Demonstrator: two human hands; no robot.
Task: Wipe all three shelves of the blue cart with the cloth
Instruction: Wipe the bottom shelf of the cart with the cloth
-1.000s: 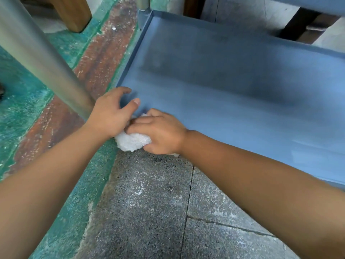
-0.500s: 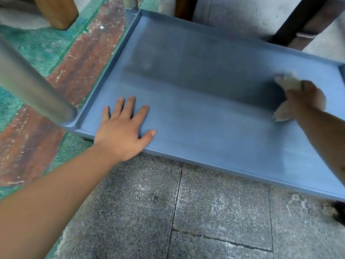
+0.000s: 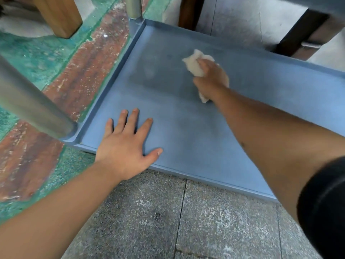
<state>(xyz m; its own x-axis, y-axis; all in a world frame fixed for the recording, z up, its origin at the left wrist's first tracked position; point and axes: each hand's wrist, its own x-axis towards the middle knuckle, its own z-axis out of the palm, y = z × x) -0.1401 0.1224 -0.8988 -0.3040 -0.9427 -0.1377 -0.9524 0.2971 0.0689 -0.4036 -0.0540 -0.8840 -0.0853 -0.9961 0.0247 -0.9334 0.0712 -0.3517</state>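
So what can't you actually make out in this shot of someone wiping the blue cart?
- Head view: the other two shelves lie beyond the top edge; only the bottom shelf shows.
- The shelf's right end is cut off by the frame edge.
- The cloth is blurred and partly covered by the right hand.
- Surface under the left hand is hidden.

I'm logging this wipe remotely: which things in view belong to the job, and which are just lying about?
Part of the job:
- cloth, gripped by the right hand
- blue shelf
- left hand, flat on the shelf
- cart post

Just lying about:
- wooden leg
- dark furniture legs
- painted floor
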